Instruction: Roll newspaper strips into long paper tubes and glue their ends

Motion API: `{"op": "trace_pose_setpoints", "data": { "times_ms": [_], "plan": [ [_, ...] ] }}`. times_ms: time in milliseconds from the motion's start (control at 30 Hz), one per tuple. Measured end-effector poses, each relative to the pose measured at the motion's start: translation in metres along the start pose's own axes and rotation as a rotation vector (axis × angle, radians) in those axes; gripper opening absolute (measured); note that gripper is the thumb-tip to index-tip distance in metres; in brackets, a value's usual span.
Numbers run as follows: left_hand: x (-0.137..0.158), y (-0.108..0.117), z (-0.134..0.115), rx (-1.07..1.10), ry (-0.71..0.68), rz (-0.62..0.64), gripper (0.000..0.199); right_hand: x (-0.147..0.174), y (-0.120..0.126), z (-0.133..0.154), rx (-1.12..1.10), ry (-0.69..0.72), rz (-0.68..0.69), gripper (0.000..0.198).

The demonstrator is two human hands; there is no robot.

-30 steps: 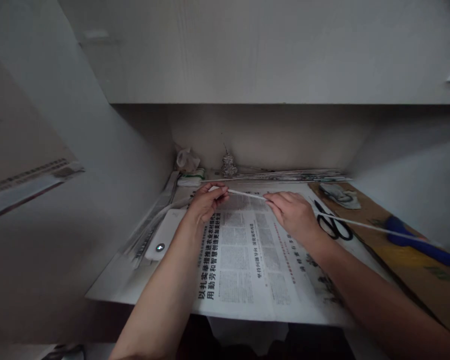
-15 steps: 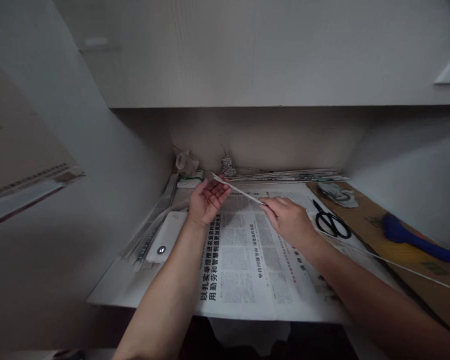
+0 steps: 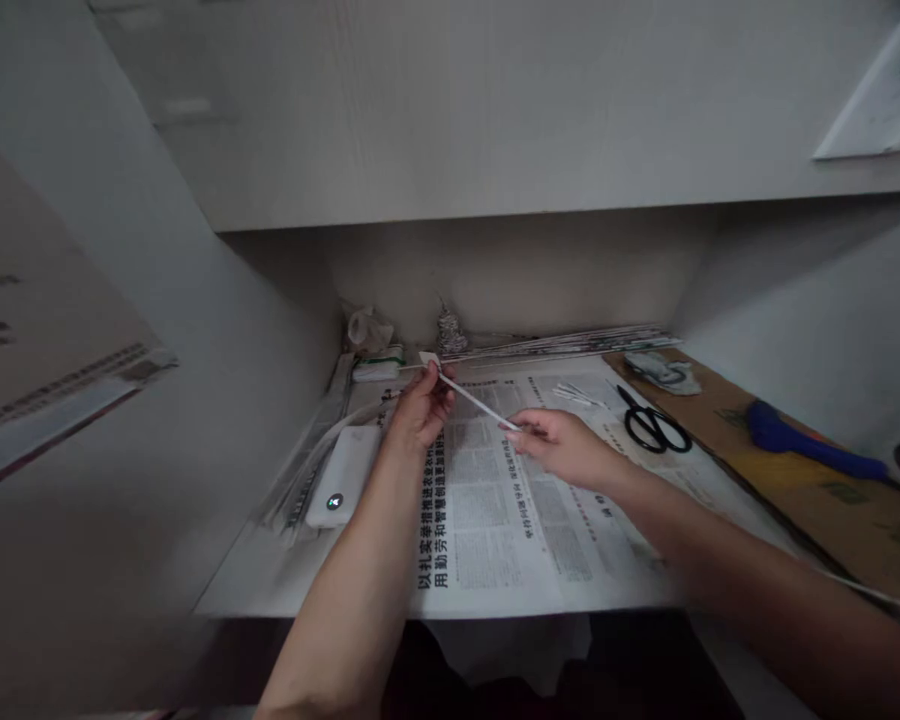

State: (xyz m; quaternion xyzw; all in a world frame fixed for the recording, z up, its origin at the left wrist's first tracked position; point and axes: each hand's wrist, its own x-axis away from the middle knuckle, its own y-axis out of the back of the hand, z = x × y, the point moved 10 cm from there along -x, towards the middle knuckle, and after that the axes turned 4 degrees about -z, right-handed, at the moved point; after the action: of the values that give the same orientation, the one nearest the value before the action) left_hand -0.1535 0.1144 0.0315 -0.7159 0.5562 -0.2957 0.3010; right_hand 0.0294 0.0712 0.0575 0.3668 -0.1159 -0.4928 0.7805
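A thin rolled paper stick slants between my two hands above a newspaper sheet. My left hand pinches its far end, where a small pale flap of paper sticks out past the fingertips. Lower down, the fingers of my right hand are closed round the near end of the stick. Several short paper pieces lie on the newspaper beyond my right hand. To the right of them rest black-handled scissors, touched by neither hand.
A white power bank lies left of my left forearm beside paper strips. Long paper sticks lie along the back wall near a wound bundle. On cardboard at right are a blue-handled tool and a crumpled cloth-like piece.
My left hand's fingers have closed on the stick's far end, where the flap now shows. My right hand has moved slightly down and left along with the near end. The view has shifted slightly.
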Motion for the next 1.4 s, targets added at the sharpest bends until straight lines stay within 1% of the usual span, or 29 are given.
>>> {"op": "trace_pose_setpoints", "data": {
  "times_ms": [33, 100, 133, 167, 200, 233, 300, 367, 433, 467, 500, 533, 633, 667, 700, 733, 767, 867, 900, 933, 967, 1033, 1100, 1200, 1233, 1267, 1300, 1333, 1400],
  "plan": [
    [0.0, 0.002, 0.0, 0.016, 0.003, -0.027, 0.01, 0.005, 0.003, 0.003, 0.05, 0.011, -0.001, 0.03],
    [0.0, 0.002, 0.001, 0.055, -0.003, -0.059, 0.012, 0.015, 0.014, 0.009, 0.183, 0.05, -0.064, 0.03],
    [0.0, 0.001, 0.001, 0.071, -0.004, -0.059, 0.013, 0.021, 0.019, 0.011, 0.217, 0.058, -0.089, 0.03],
    [0.001, -0.001, 0.002, 0.08, 0.0, -0.048, 0.015, 0.026, 0.02, 0.011, 0.202, 0.044, -0.087, 0.031],
    [0.001, -0.003, 0.004, 0.083, 0.01, -0.028, 0.016, 0.031, 0.017, 0.007, 0.131, 0.003, -0.05, 0.032],
    [0.002, -0.006, 0.006, 0.083, 0.025, -0.002, 0.017, 0.035, 0.01, 0.001, 0.007, -0.064, 0.012, 0.034],
    [0.004, -0.012, 0.01, 0.086, 0.058, 0.055, 0.018, 0.047, -0.012, -0.011, -0.331, -0.227, 0.173, 0.039],
    [0.007, -0.019, 0.014, 0.106, 0.092, 0.121, 0.017, 0.059, -0.031, -0.016, -0.628, -0.356, 0.298, 0.044],
    [0.01, -0.025, 0.017, 0.121, 0.133, 0.188, 0.016, 0.067, -0.04, -0.016, -0.757, -0.402, 0.352, 0.046],
    [0.011, -0.027, 0.019, 0.12, 0.154, 0.208, 0.015, 0.069, -0.04, -0.017, -0.746, -0.401, 0.351, 0.046],
    [0.012, -0.027, 0.021, 0.112, 0.169, 0.213, 0.015, 0.07, -0.037, -0.018, -0.683, -0.38, 0.32, 0.045],
    [0.011, -0.026, 0.022, 0.101, 0.177, 0.205, 0.015, 0.069, -0.03, -0.02, -0.576, -0.336, 0.258, 0.042],
    [0.01, -0.022, 0.023, 0.082, 0.169, 0.179, 0.016, 0.067, -0.002, -0.014, -0.201, -0.162, 0.008, 0.031],
    [0.01, -0.023, 0.024, 0.087, 0.171, 0.192, 0.016, 0.067, 0.002, -0.012, -0.145, -0.13, -0.036, 0.029],
    [0.011, -0.026, 0.024, 0.097, 0.18, 0.216, 0.016, 0.068, 0.001, -0.013, -0.156, -0.132, -0.035, 0.029],
    [0.012, -0.029, 0.025, 0.111, 0.194, 0.242, 0.017, 0.068, -0.006, -0.017, -0.236, -0.168, 0.006, 0.031],
    [0.014, -0.031, 0.026, 0.126, 0.21, 0.264, 0.017, 0.07, -0.016, -0.023, -0.369, -0.229, 0.07, 0.033],
    [0.017, -0.035, 0.025, 0.157, 0.226, 0.278, 0.018, 0.078, -0.049, -0.03, -0.85, -0.406, 0.277, 0.033],
    [0.018, -0.035, 0.024, 0.157, 0.224, 0.271, 0.018, 0.081, -0.056, -0.029, -0.954, -0.438, 0.321, 0.032],
    [0.018, -0.034, 0.024, 0.152, 0.223, 0.26, 0.018, 0.083, -0.06, -0.028, -1.005, -0.453, 0.353, 0.032],
    [0.018, -0.033, 0.024, 0.145, 0.224, 0.249, 0.018, 0.084, -0.063, -0.028, -1.003, -0.458, 0.369, 0.033],
    [0.016, -0.03, 0.024, 0.124, 0.219, 0.223, 0.018, 0.084, -0.059, -0.029, -0.858, -0.439, 0.331, 0.038],
    [0.012, -0.025, 0.023, 0.102, 0.192, 0.195, 0.018, 0.079, -0.043, -0.027, -0.564, -0.345, 0.219, 0.038],
    [0.007, -0.019, 0.022, 0.065, 0.148, 0.165, 0.018, 0.068, -0.013, -0.013, -0.053, -0.145, 0.001, 0.026],
    [0.006, -0.018, 0.022, 0.052, 0.14, 0.16, 0.018, 0.066, -0.008, -0.009, 0.057, -0.102, -0.05, 0.023],
    [0.005, -0.017, 0.022, 0.039, 0.136, 0.157, 0.018, 0.065, -0.006, -0.007, 0.101, -0.08, -0.075, 0.023],
    [0.006, -0.017, 0.023, 0.03, 0.134, 0.158, 0.018, 0.064, -0.008, -0.009, 0.069, -0.087, -0.059, 0.025],
    [0.006, -0.017, 0.023, 0.028, 0.137, 0.162, 0.018, 0.064, -0.016, -0.013, -0.037, -0.119, -0.007, 0.028],
    [0.008, -0.02, 0.024, 0.05, 0.155, 0.182, 0.018, 0.068, -0.039, -0.021, -0.402, -0.24, 0.162, 0.033]
  ]
}}
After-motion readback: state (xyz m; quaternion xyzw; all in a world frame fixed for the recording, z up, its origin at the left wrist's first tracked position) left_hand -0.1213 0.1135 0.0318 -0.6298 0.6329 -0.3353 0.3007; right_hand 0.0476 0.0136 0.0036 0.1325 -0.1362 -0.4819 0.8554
